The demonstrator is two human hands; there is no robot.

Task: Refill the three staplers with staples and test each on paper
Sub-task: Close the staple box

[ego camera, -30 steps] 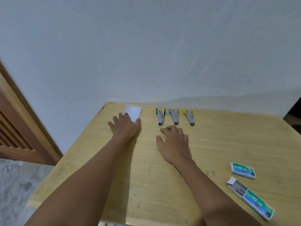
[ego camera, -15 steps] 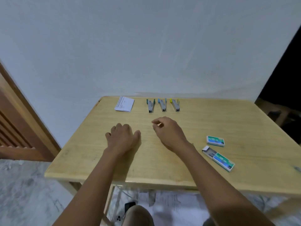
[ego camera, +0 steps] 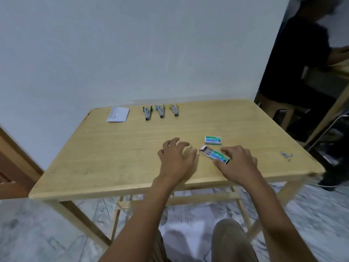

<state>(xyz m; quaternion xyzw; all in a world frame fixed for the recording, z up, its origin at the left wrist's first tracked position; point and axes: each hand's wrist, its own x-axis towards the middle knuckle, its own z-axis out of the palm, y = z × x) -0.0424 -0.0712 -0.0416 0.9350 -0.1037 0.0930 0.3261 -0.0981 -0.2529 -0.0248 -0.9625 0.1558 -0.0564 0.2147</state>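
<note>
Three small grey staplers lie in a row at the table's far edge: one with a dark green tip [ego camera: 147,113], one with a blue tip [ego camera: 161,111], one with a yellow tip [ego camera: 174,110]. A folded white paper [ego camera: 118,114] lies left of them. A green staple box, slid open [ego camera: 214,154], lies near the front edge, with a closed staple box [ego camera: 213,140] just behind it. My right hand [ego camera: 238,163] has fingers and thumb around the open box's right end. My left hand [ego camera: 175,157] is spread over the table just left of that box, holding nothing.
The wooden table [ego camera: 113,157] stands against a white wall. Loose staples [ego camera: 287,155] lie near its right edge. A person in dark clothes [ego camera: 302,53] stands at the far right beside a stool. Papers [ego camera: 185,218] lie on the marble floor under the table.
Both hands have drawn back from the staplers and paper towards the front right. My right hand has reached the open staple box and closed around its end. The camera has pulled back.
</note>
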